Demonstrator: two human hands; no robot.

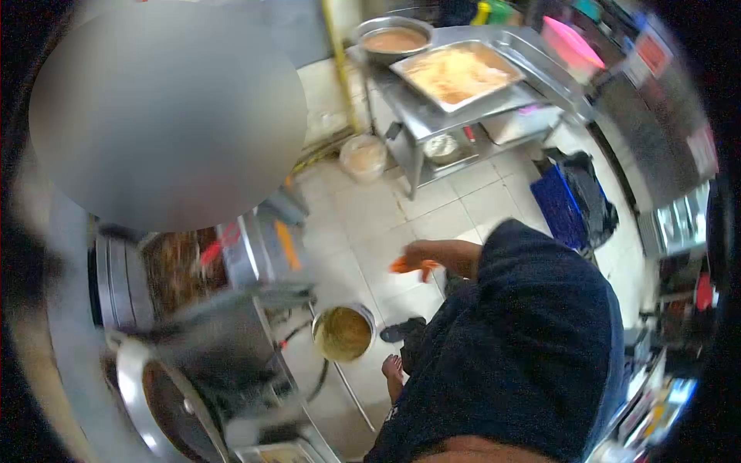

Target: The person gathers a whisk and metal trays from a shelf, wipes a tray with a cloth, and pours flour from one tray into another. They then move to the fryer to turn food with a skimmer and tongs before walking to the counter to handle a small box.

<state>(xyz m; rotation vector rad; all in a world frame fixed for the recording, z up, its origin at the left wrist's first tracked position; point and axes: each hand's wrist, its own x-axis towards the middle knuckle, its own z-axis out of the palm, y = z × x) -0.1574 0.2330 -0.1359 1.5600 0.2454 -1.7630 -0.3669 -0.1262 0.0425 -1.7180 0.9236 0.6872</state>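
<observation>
My right hand reaches out from the dark sleeve, its fingers closed around a bright orange cloth that shows on both sides of the hand. My left hand hangs low beside my dark shirt, its fingers loosely apart and with nothing visible in it. Close to the left hand, a round pot of yellowish-brown liquid stands low by the metal counter. Below my body a dark shoe shows on the floor.
At left, a metal counter carries a large round pan and a tray of brown food. A steel table at the back holds a food tray and a bowl. A blue crate and white bucket sit on the floor.
</observation>
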